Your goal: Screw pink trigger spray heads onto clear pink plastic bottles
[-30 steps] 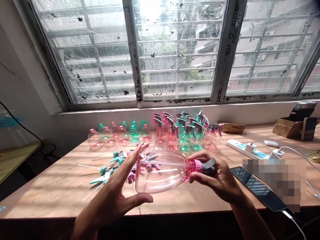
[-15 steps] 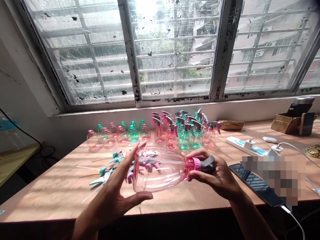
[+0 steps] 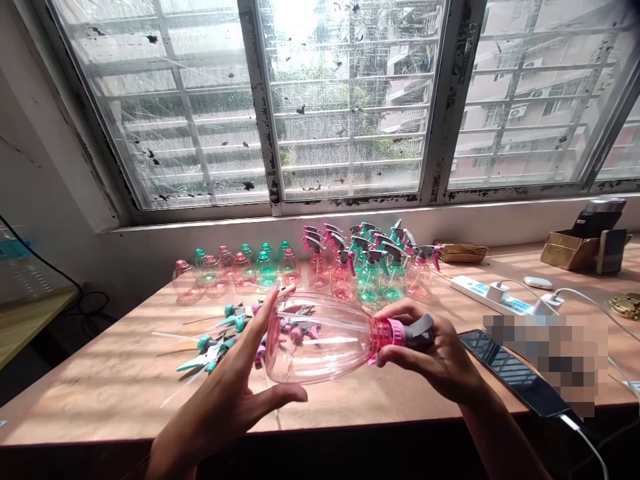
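I hold a clear pink spray bottle point(image 3: 320, 340) sideways above the wooden table point(image 3: 115, 380). My left hand point(image 3: 235, 393) cups its base with fingers spread against the plastic. My right hand point(image 3: 430, 353) is closed round the pink collar and grey trigger head point(image 3: 413, 331) at the neck. A thin dip tube runs inside the bottle. Loose trigger heads point(image 3: 225, 337) in teal and pink lie on the table behind the bottle.
Capless pink and green bottles point(image 3: 235, 267) stand at the back left, bottles with trigger heads point(image 3: 373, 263) beside them. A black phone point(image 3: 515, 380) on a cable, a power strip point(image 3: 495, 297) and a cardboard box point(image 3: 575, 250) lie to the right. A barred window fills the back.
The bottle has stayed sideways in both hands, shifting only slightly; my right fingers have shifted slightly on the collar. The view moved a little.
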`<state>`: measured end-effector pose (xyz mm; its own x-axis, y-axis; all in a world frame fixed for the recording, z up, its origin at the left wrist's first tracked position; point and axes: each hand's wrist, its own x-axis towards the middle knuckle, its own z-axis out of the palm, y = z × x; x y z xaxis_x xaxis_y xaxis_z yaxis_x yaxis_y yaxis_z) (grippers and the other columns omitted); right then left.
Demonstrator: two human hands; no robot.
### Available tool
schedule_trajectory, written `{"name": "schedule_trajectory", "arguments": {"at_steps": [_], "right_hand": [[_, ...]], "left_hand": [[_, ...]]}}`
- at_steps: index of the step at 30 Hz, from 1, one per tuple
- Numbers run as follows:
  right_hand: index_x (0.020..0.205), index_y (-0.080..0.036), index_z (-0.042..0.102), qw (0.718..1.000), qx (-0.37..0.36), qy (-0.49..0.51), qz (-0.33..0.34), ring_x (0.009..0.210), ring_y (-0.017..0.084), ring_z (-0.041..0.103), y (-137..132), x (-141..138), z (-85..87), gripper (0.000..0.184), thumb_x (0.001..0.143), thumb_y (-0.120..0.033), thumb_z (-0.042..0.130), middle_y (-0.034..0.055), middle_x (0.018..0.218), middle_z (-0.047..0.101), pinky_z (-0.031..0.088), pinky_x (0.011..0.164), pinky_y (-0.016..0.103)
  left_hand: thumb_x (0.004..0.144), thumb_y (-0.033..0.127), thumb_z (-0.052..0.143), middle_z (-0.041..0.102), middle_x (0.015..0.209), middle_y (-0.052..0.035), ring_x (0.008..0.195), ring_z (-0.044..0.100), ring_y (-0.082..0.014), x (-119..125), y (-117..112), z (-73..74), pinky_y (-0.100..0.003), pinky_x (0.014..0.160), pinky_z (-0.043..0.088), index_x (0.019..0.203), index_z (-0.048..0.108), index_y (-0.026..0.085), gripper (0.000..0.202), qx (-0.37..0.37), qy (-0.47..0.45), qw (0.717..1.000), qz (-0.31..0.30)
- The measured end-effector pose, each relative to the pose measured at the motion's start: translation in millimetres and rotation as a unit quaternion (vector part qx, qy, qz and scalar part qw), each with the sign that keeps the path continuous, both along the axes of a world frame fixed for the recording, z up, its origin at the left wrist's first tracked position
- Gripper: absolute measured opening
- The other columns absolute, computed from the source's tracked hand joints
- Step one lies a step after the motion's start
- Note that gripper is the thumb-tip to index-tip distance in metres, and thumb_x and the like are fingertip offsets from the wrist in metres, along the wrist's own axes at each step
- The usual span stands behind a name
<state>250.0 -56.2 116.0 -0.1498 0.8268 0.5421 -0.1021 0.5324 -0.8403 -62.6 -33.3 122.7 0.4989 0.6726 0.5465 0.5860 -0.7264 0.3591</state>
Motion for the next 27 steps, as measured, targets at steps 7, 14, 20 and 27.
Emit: {"name": "schedule_trajectory", "arguments": {"at_steps": [7, 14, 20, 27], "right_hand": [[0.104, -0.023, 0.069, 0.999, -0.020, 0.012, 0.044, 0.067, 0.015, 0.078, 3, 2, -3.4, 0.028, 0.083, -0.017, 0.087, -0.0013, 0.078, 0.080, 0.063, 0.060, 0.020], [0.106, -0.024, 0.069, 0.998, -0.018, 0.003, 0.058, 0.067, 0.014, 0.077, 3, 2, -5.9, 0.026, 0.086, -0.017, 0.084, -0.0015, 0.076, 0.080, 0.060, 0.058, 0.019], [0.103, -0.022, 0.070, 0.998, -0.020, -0.045, 0.030, 0.060, 0.012, 0.070, 2, 3, -3.1, 0.031, 0.080, -0.020, 0.090, -0.0007, 0.081, 0.073, 0.056, 0.051, 0.019], [0.102, -0.022, 0.070, 0.997, -0.019, -0.068, 0.017, 0.058, 0.012, 0.068, 0, 8, -3.3, 0.032, 0.078, -0.024, 0.091, -0.0017, 0.079, 0.069, 0.054, 0.051, 0.019]], "left_hand": [[0.099, 0.042, 0.066, 0.017, 0.174, -0.0022, 0.156, 0.023, -0.0369, 2, -2, 6.2, -0.056, 0.121, 0.032, 0.164, 0.003, 0.043, 0.091, -0.035, -0.016, 0.999, -0.022], [0.097, 0.047, 0.066, 0.024, 0.172, -0.0042, 0.152, 0.032, -0.0398, -4, 0, -3.1, -0.057, 0.116, 0.041, 0.162, -0.011, 0.046, 0.100, -0.046, -0.020, 0.999, 0.005], [0.085, 0.072, 0.065, 0.020, 0.174, -0.0025, 0.156, 0.023, -0.0391, -2, 1, 2.6, -0.059, 0.123, 0.027, 0.164, 0.008, 0.045, 0.101, -0.057, -0.040, 0.997, -0.040], [0.095, 0.055, 0.067, 0.021, 0.173, -0.0008, 0.156, 0.025, -0.0355, -3, -1, 8.0, -0.056, 0.122, 0.031, 0.163, 0.000, 0.048, 0.096, -0.037, -0.005, 0.999, -0.020]]}}
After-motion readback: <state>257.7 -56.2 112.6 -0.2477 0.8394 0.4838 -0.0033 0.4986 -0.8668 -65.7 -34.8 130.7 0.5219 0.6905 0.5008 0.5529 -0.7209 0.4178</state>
